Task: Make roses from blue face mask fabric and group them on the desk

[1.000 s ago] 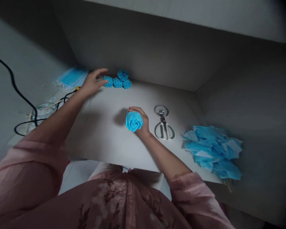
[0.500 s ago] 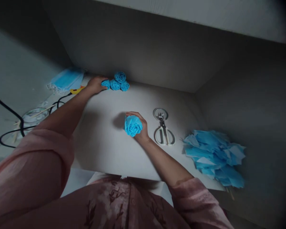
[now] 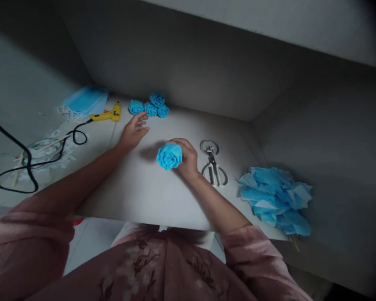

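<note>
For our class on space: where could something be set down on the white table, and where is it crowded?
Bare: the white table between left forearm and right forearm, and at back right, beyond white-handled metal scissors. Crowded: left, yellow glue gun and black cord; back left, round blue flowers; front right, crumpled blue sheets.

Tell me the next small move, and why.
Probably bring the left hand to the rose that the right hand holds: the left fingers are parted and grip nothing, and four other roses lie grouped at the back.

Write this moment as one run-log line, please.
right hand: holds blue rosette; left hand: open, near rosette cluster; scissors: on table
</note>
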{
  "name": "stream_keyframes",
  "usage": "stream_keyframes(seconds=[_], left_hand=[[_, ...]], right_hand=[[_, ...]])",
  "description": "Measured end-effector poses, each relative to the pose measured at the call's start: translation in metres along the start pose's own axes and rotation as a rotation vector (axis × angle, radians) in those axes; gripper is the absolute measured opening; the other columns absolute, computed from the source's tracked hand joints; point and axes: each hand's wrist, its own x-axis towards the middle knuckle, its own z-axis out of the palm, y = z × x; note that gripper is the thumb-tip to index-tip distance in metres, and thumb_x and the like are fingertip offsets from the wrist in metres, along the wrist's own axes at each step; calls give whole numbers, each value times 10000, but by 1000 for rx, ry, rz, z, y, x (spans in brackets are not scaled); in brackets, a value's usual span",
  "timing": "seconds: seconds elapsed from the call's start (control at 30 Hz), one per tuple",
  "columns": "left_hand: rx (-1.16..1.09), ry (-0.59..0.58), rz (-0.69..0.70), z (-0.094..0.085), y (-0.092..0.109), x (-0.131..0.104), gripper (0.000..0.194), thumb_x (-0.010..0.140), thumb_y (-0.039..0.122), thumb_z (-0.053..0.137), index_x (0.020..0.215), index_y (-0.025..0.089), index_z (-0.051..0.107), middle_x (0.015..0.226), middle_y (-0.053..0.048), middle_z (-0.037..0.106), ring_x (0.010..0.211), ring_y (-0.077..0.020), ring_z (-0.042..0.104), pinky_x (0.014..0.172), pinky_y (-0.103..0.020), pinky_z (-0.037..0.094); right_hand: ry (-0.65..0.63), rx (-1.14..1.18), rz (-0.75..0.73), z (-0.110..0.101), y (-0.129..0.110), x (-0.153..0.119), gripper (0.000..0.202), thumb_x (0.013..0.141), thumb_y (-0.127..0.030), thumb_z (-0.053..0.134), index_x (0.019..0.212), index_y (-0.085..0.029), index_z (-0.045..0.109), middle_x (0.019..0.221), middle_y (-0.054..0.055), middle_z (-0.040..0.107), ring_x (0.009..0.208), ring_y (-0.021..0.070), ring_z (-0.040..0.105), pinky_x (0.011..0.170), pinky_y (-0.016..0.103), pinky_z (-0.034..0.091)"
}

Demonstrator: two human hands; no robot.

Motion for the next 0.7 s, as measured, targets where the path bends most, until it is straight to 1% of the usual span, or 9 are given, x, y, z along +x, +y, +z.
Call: stream_keyframes(seconds=[0.1,0.2,0.3,0.37,0.4,0.47,0.57,0.63,0.7], left_hand=[[-240,83,-141,11,-9,-12,626,778,466,763,1346,263,592,1231,-109,716,1023,-239,715,926,-421,603],[-307,194,-149,13,-13,-13,574,789,478,728,1310,275,597,1193,-89,714,1008,-239,713,901,-408,608],[-302,285,-168,8,-16,-13,490,827,452,663,1269,252,602,1164,-90,720,955,-205,707,835,-356,597],[-304,298,-181,5,-18,-14,438,846,428,642,1236,231,610,1119,-87,729,907,-178,696,803,-316,580],[-298,296,-177,6,-19,-14,416,858,426,639,1221,225,617,1100,-85,733,895,-172,691,797,-304,576],[-277,284,-159,8,-20,-15,398,876,449,644,1202,222,630,1081,-82,737,896,-175,688,790,-298,576],[-242,259,-133,14,-21,-16,442,885,523,648,1204,216,635,1077,-85,736,920,-194,691,798,-313,583],[-220,250,-128,16,-21,-15,470,893,564,641,1211,218,636,1080,-86,737,938,-204,692,805,-325,580],[-201,249,-127,17,-22,-16,480,911,592,627,1218,223,640,1093,-91,739,950,-208,689,807,-328,571]], right_hand=[[-86,-223,-110,-9,-11,32,279,992,-214,578,1150,-261,803,1226,87,795,1156,273,718,985,400,572],[-199,-415,-111,-11,-10,62,285,1004,-173,577,1156,-241,808,1220,96,800,1160,273,707,950,381,563],[-335,-542,-75,-8,6,81,311,986,-115,573,1156,-210,815,1209,125,802,1157,294,699,938,408,572],[-426,-555,-95,-8,23,93,379,922,-35,591,1178,-203,815,1260,127,791,1199,303,683,1006,443,568],[-434,-543,-115,-9,33,100,454,877,8,598,1216,-212,804,1319,115,774,1242,304,667,1067,463,550],[-368,-504,-124,-11,51,120,595,834,34,605,1348,-232,743,1431,92,725,1336,304,634,1190,518,482],[-280,-462,-59,-8,73,155,721,852,-92,721,1546,-228,579,1572,118,625,1453,336,570,1265,581,417],[-264,-424,-47,-1,84,177,804,832,-179,814,1581,-233,529,1647,133,550,1523,352,513,1298,591,384],[-273,-403,-55,10,90,195,837,811,-210,862,1578,-236,526,1688,137,499,1575,345,461,1333,567,344]])
